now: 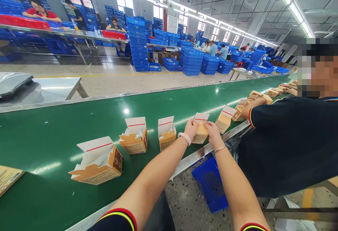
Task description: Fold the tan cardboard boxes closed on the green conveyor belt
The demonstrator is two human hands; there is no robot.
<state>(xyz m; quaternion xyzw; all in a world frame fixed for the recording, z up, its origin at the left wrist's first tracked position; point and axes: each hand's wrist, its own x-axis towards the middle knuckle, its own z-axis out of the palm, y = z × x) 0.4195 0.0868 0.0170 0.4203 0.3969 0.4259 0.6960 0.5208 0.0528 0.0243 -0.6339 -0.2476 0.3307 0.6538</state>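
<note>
Both my hands are on one small brown cardboard box [200, 136], which stands on the green conveyor belt with its white, red-striped lid flap raised. My left hand [191, 129], with a pale band at the wrist, grips its left upper edge. At the right upper edge, the fingers of my right hand [213, 132] are closed on the same box. To the left stand three more boxes with raised lids: a near one [99, 167], a middle one [134, 141] and a smaller-looking one [167, 138]. Just right of my hands is another open box [224, 121].
A co-worker in a dark shirt [287, 146] stands close on my right, one arm over boxes further along the belt [66, 118]. Below the belt's metal edge sits a blue bin [210, 185]. A flat carton [9, 178] lies at far left. Stacked blue crates [138, 44] stand across the aisle.
</note>
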